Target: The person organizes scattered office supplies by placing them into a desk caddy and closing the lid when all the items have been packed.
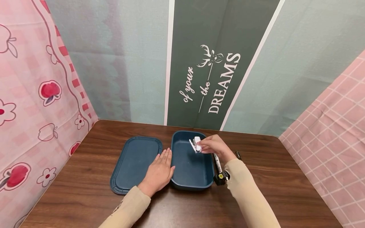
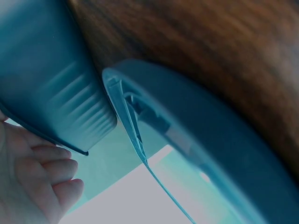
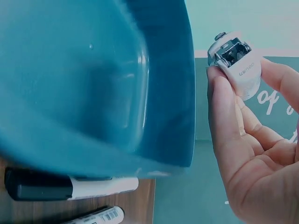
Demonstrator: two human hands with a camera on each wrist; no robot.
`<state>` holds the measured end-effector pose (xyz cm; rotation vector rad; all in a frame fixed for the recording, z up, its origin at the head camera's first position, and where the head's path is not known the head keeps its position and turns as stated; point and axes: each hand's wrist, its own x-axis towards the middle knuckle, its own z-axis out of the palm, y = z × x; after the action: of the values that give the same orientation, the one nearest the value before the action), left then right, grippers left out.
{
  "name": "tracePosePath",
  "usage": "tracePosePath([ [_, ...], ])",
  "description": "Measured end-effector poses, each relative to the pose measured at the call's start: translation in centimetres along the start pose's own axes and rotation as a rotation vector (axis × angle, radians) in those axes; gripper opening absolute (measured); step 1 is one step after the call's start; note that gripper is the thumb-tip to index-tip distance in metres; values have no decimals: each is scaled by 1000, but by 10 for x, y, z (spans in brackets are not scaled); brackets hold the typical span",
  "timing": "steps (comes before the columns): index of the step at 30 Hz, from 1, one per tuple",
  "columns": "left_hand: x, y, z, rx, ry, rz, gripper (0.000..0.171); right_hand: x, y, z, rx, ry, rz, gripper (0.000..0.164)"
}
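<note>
A small white stapler [image 1: 197,144] is held over the blue box [image 1: 192,184], its two arms spread apart. My right hand [image 1: 217,147] pinches it between thumb and fingers, above the box's far right part. The right wrist view also shows the stapler [image 3: 238,65], its metal end facing the camera. My left hand [image 1: 158,173], fingers extended, rests against the box's left side by the rim. In the left wrist view, its fingers [image 2: 60,170] are beside the box's outer wall [image 2: 51,88].
Left of the box lies a blue lid [image 1: 137,163], partly behind the left hand. Right of it are a black-and-white marker [image 1: 218,163], a black item with a yellow flower [image 1: 220,178] and a small dark item [image 1: 238,155]. Fabric [image 1: 142,63] hangs behind the wooden table [image 1: 182,209].
</note>
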<state>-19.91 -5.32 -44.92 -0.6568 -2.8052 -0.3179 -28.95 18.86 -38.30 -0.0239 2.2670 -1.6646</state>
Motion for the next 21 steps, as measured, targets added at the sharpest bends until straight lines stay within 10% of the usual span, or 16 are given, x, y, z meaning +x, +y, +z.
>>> tracePosePath([
  [21,0,0,0,20,2,-3,58,9,-7,46,-172,28,21,25],
])
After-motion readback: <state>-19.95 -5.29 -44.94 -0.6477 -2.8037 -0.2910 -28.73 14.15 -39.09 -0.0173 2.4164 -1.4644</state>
